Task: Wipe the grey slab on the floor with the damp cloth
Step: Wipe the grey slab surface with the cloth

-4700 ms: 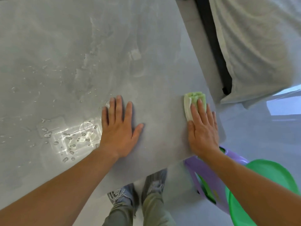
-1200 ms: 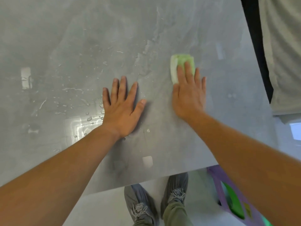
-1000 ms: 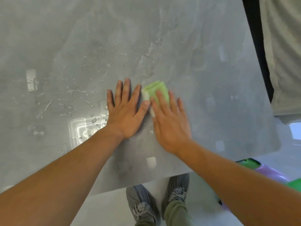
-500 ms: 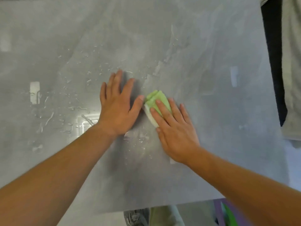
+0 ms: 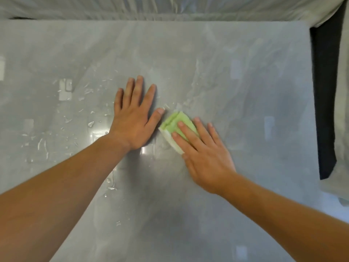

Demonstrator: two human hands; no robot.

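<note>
A green cloth (image 5: 174, 122) is pressed on the grey slab (image 5: 245, 91).
One soft, light cloth is pinned near the middle of the one hard slab by the straight fingers of the right hand (image 5: 204, 157); it is best pushed from on top. The left hand (image 5: 134, 120) is laid flat beside it, fingers spread, nothing held. The wet slab is likely slippery.

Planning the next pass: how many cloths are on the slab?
1: the green cloth on the slab, under fingers of the right hand, beside the thumb of the left hand. The arms may hide more.
</note>
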